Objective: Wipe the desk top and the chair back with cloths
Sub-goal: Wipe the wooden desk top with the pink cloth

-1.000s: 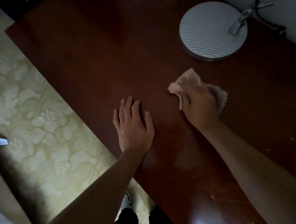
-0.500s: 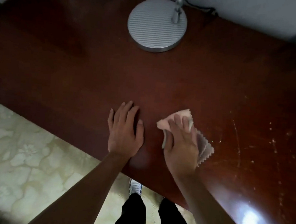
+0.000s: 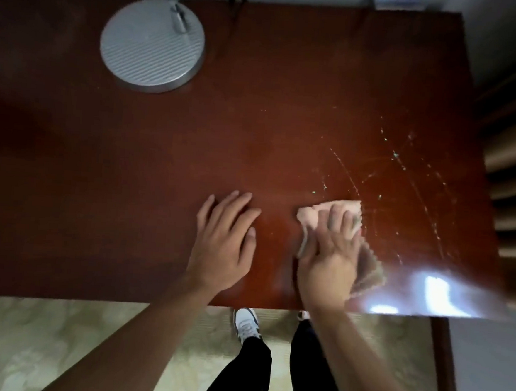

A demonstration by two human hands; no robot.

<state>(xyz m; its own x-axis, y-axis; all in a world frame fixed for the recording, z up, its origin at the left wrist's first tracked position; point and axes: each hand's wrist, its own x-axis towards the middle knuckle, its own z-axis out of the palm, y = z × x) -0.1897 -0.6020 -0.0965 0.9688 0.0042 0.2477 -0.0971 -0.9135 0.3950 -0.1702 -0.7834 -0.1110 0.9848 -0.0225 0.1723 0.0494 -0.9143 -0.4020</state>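
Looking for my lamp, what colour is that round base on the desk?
Silver-grey with fine ribbed lines, the lamp base, seen in the head view.

Head view: steep downward, close over desk top.

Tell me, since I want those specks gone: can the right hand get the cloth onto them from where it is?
Probably yes. The right hand presses the cloth flat on the desk, and the specks lie just beyond and right of it on bare wood, with nothing between.
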